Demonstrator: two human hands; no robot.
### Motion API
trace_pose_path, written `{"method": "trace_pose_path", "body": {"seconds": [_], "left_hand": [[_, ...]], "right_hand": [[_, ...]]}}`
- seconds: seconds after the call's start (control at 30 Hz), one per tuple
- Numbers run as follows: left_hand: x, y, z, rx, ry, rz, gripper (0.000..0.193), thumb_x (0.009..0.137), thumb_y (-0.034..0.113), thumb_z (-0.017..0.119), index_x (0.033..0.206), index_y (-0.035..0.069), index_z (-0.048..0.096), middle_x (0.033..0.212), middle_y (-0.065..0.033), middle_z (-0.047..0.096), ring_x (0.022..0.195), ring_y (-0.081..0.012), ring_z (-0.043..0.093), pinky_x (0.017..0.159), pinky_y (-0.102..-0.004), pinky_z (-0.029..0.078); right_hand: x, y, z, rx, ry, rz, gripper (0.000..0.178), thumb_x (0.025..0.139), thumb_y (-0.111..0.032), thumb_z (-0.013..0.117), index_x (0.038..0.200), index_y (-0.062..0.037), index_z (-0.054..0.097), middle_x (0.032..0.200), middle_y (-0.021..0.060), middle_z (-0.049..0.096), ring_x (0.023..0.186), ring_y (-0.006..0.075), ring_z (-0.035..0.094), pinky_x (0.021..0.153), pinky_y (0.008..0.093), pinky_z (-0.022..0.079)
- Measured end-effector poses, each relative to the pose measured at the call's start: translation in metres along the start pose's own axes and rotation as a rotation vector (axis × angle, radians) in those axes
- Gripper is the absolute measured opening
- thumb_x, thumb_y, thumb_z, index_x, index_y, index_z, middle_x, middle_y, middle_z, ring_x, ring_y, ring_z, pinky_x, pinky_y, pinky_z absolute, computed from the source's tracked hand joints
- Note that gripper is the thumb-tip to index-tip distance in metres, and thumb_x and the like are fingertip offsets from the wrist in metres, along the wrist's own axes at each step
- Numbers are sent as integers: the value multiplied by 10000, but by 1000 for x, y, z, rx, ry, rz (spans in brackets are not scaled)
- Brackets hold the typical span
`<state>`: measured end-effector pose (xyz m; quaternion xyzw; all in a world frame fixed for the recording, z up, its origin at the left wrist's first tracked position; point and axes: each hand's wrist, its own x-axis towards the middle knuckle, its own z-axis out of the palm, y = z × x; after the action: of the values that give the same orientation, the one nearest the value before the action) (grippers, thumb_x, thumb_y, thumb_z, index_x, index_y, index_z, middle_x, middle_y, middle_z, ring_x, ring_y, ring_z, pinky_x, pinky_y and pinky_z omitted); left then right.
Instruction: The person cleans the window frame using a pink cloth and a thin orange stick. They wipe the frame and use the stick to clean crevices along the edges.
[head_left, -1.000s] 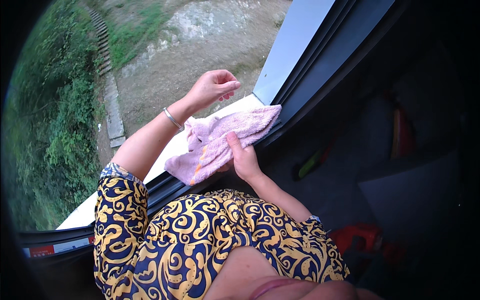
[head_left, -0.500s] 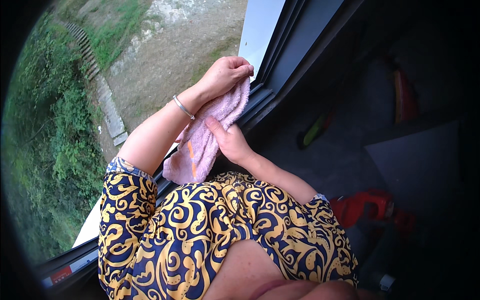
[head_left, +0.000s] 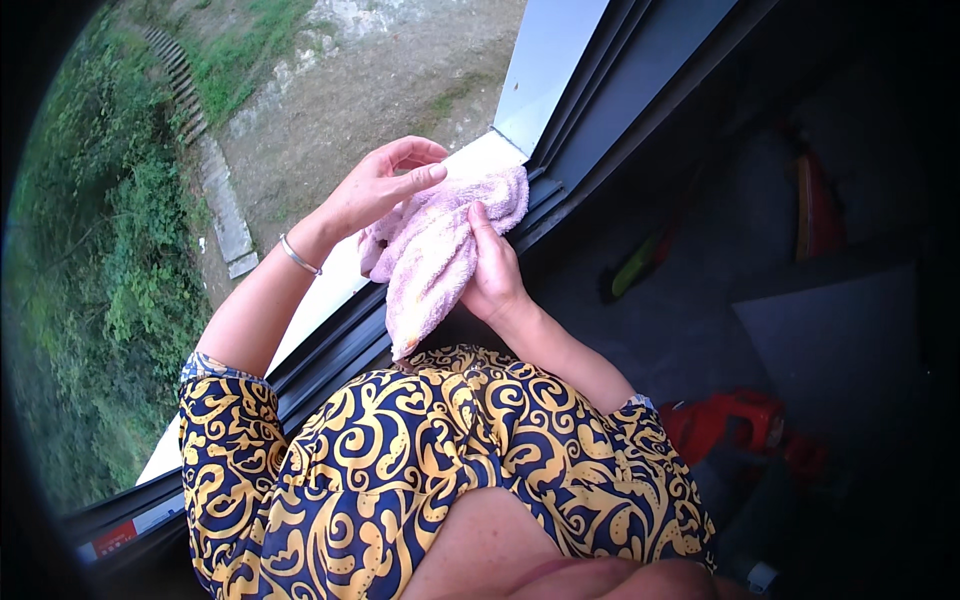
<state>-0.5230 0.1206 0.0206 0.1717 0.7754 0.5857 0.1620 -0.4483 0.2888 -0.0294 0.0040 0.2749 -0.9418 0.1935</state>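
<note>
A pink terry cloth (head_left: 437, 262) hangs bunched between both hands, just above the dark window track (head_left: 340, 345). My right hand (head_left: 494, 272) grips its right side, thumb pressed up along the fabric. My left hand (head_left: 380, 186) rests on the cloth's upper left part, fingers stretched out over it and a thin bracelet on the wrist. The lower end of the cloth droops toward my patterned blue and yellow top.
A white outer sill (head_left: 330, 280) runs under the left arm, with a slope of bare ground, stone steps (head_left: 205, 150) and bushes far below. The dark window frame (head_left: 640, 90) runs diagonally. Inside, a red object (head_left: 735, 420) and a green-handled item (head_left: 635, 265) lie on the dark floor.
The cloth was spread along the sill, then gathered up. Both hands have drawn it in, and the left hand now lies flatter over its top.
</note>
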Motion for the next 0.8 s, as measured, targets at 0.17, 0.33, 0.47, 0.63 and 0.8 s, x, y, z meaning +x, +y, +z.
{"method": "trace_pose_path", "body": {"seconds": [0.17, 0.33, 0.47, 0.63, 0.8], "left_hand": [[-46, 6, 9, 221, -174, 76, 909, 767, 585, 663, 1429, 55, 335, 1355, -207, 424, 1268, -308, 414, 1068, -409, 324], [-42, -26, 17, 29, -41, 67, 880, 783, 554, 657, 1429, 49, 335, 1384, -231, 409, 1282, -321, 397, 1083, -410, 295], [-28, -24, 9, 143, -92, -7, 844, 806, 505, 650, 1440, 61, 312, 1338, -198, 462, 1278, -274, 404, 1068, -388, 311], [-38, -3, 24, -195, -56, 177, 1031, 740, 623, 663, 1480, 76, 200, 1419, -215, 356, 1315, -297, 364, 1099, -383, 266], [-61, 42, 37, 204, 95, 221, 1138, 652, 604, 749, 1491, 96, 172, 1390, -249, 339, 1283, -349, 406, 1058, -411, 336]], "right_hand": [[11, -11, 1, 127, 96, 48, 486, 1009, -391, 347, 1279, 4, 431, 1248, 154, 523, 1164, 257, 520, 1005, 417, 422], [17, -17, 17, 177, 179, 64, 443, 1006, -371, 359, 1239, -8, 458, 1215, 149, 539, 1136, 275, 526, 994, 438, 423], [26, -18, 10, 200, 240, 23, 429, 1008, -363, 355, 1232, -13, 463, 1209, 141, 542, 1132, 271, 528, 996, 440, 422], [36, -31, 5, 195, 222, -11, 421, 1003, -366, 367, 1231, -30, 477, 1212, 141, 550, 1134, 283, 529, 1004, 455, 412], [36, -36, 6, 181, 266, -1, 428, 998, -372, 370, 1227, -28, 484, 1214, 154, 555, 1124, 300, 535, 1007, 477, 404]]}}
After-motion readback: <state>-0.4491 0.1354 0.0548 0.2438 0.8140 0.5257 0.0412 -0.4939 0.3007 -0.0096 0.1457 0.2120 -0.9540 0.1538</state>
